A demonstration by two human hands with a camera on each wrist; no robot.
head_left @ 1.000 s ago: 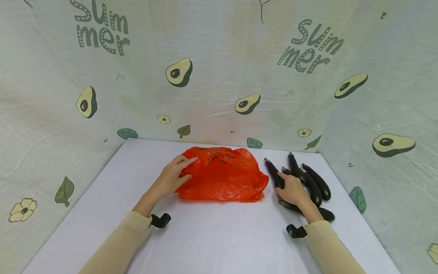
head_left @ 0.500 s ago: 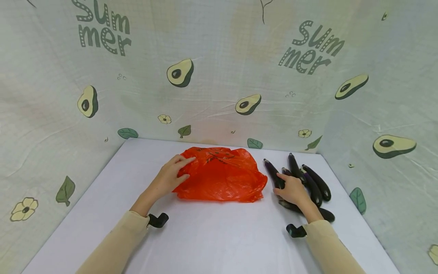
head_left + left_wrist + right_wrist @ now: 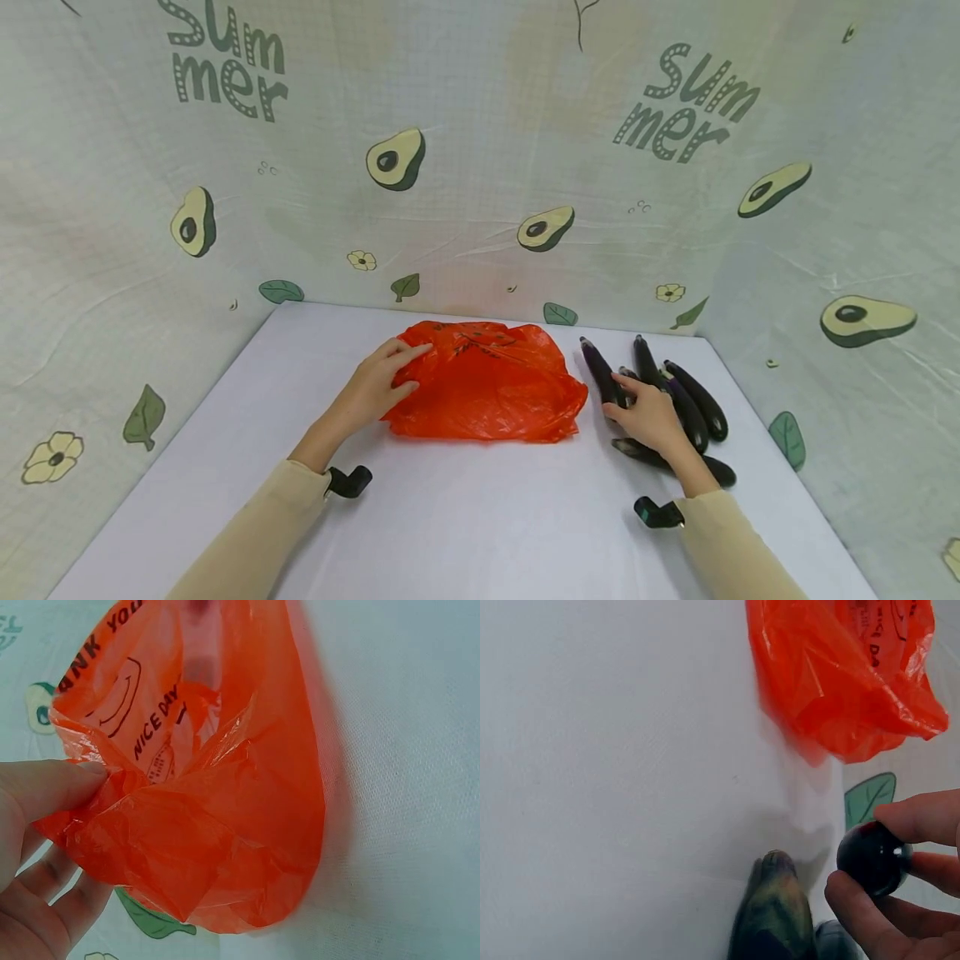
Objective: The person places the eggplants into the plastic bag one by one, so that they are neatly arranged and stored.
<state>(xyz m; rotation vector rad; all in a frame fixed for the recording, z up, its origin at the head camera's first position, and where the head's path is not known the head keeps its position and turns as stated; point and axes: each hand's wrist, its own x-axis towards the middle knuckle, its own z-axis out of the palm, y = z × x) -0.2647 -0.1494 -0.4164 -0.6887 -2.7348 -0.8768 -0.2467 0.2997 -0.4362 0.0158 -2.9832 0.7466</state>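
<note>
My left hand (image 3: 378,385) pinches the left edge of a red plastic bag (image 3: 491,396). In the left wrist view the thumb (image 3: 52,784) lies on the film of the bag (image 3: 217,832), which gapes beside it and shows printed words and a smile. My right hand (image 3: 651,415) grips a dark purple eggplant (image 3: 598,367), its stem end pointing away from me. The right wrist view shows its rounded end (image 3: 871,859) between thumb and fingers. Another eggplant (image 3: 772,919) lies just beside it, partly cut off by the frame.
Several more eggplants (image 3: 697,400) lie in a loose pile at the right of the white table (image 3: 480,533). One eggplant (image 3: 718,471) lies crosswise under the right wrist. A printed cloth backdrop (image 3: 465,167) rises behind the table and along both sides.
The eggplant in my right hand has shifted slightly away from me, and that hand with its sleeve has moved a little right. The left hand stays at the bag's edge.
</note>
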